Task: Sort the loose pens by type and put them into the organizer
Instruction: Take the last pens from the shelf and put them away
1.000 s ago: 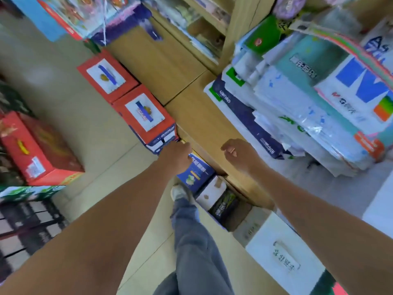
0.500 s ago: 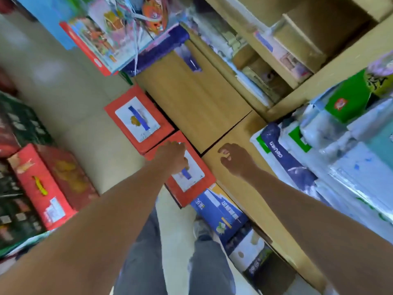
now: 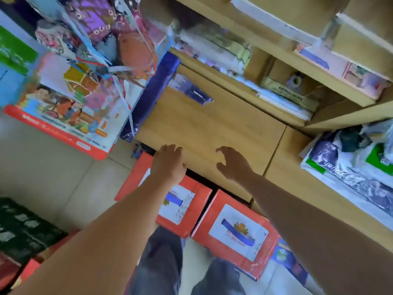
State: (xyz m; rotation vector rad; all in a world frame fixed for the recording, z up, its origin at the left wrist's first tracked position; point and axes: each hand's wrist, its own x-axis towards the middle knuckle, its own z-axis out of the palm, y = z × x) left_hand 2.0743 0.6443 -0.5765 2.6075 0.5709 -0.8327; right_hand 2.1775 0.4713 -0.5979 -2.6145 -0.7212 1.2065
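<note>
L hand [image 3: 169,165], R hand [image 3: 232,163], wood counter [image 3: 212,124]

I see my left hand [image 3: 169,165] and my right hand [image 3: 232,165], and both are bare. My left arm [image 3: 102,241] and my right arm [image 3: 319,220] are bare too, all the way from the wrist to the edge of the picture. They get wider toward the bottom. My fingers [image 3: 168,148] look a bit blurry, so I cannot tell small things like nails.

Lower down I wear trousers [image 3: 161,262]. They are grey-blue, like faded jeans. The cloth has folds and darker lines in it. The left trouser leg looks a bit lighter. The right trouser leg [image 3: 217,279] looks darker.
</note>
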